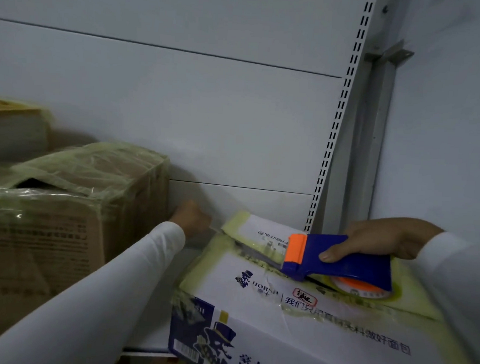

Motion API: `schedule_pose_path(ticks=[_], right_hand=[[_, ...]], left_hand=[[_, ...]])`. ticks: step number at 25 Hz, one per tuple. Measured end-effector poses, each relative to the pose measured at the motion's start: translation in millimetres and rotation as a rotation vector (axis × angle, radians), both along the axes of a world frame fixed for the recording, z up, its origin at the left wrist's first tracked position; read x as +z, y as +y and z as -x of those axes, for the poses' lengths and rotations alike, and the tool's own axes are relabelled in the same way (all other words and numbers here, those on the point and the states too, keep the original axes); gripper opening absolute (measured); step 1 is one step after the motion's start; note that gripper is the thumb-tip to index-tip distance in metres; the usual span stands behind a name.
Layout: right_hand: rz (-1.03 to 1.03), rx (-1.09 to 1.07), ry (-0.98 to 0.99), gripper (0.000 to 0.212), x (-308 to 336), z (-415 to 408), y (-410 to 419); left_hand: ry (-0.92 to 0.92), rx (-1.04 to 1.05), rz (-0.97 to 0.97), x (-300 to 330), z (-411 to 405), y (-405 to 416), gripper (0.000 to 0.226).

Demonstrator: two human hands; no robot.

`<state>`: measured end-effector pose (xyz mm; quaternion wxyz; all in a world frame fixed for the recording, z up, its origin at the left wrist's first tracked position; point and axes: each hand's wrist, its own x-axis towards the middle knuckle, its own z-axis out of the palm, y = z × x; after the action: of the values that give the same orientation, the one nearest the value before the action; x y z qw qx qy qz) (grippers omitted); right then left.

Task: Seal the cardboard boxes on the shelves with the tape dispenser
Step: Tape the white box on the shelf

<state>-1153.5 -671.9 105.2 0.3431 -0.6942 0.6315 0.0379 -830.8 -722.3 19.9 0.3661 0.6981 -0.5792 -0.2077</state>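
- The white cardboard box (295,312) at the near right carries a navy panel with a top-hatted figure, a barcode and Chinese characters; on its top the letters "HORSH" can be read beside a smaller figure, along with a red seal mark and a row of Chinese characters
- A white label with small, upside-down print lies on the far flap (261,229) of this box, which stands slightly raised; the print is too blurred to read
- Yellowish tape covers the top edges and centre seam of the white box; what is inside cannot be seen
- The right hand (375,240) grips the blue tape dispenser (338,261), thumb curled over its near side; the dispenser rests on the box top at the seam, its orange front edge pointing left
- A tape roll (367,291) with an orange core sits in the dispenser's right end
- The left hand (191,215), in a white sleeve, reaches to the far left corner of the white box with fingers curled; it is blurred, so I cannot tell whether it pinches anything
- At the left a brown cardboard box (48,226) wrapped in yellowish tape shows faint dark print, unreadable; a second taped brown box (99,170) stands just behind it, one flap lifted
- A slotted shelf upright (342,103) runs up the grey back panel
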Motion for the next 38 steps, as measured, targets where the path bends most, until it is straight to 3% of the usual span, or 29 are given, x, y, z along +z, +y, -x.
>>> schedule_pose_path(ticks=[8, 11, 13, 14, 17, 20, 22, 26, 30, 36, 38], right_hand=[[-0.043, -0.008, -0.013, 0.054, -12, -2, -5], [-0.038, -0.014, -0.037, 0.052, -16, -3, -6], [-0.018, -0.023, -0.041, 0.051, -19, -3, -6], [-0.011, -0.023, -0.040, 0.051, -19, -4, -6], [0.002, -0.011, -0.037, 0.054, -19, -6, -6], [0.011, -0.012, -0.047, 0.055, -19, -5, -5], [0.008, -0.010, -0.048, 0.053, -20, -4, -4], [0.023, -0.026, -0.054, 0.054, -21, -4, -4], [0.034, -0.040, -0.048, 0.056, -20, -6, -4], [0.024, -0.059, -0.066, 0.041, -22, -8, 0], [0.017, -0.057, -0.069, 0.037, -22, -12, 1]], left_hand=[[-0.063, -0.028, -0.093, -30, -7, -10, 0.032], [0.029, -0.076, -0.103, -46, -4, -9, 0.031], [0.069, -0.108, -0.109, -54, -4, -8, 0.018], [0.072, -0.113, -0.093, -56, -3, -7, 0.013], [0.169, -0.033, 0.137, -48, 1, 0, 0.027], [0.237, -0.207, 0.273, -24, 13, 9, 0.022], [0.129, -0.309, 0.248, -13, 19, 13, 0.028], [-0.258, -0.376, 0.145, -20, 22, 19, 0.033], [-0.402, -0.421, 0.134, -18, 21, 21, 0.033], [-0.959, -0.497, 0.137, -36, 58, 21, 0.048], [-1.007, -0.523, 0.118, -37, 55, 15, 0.052]])
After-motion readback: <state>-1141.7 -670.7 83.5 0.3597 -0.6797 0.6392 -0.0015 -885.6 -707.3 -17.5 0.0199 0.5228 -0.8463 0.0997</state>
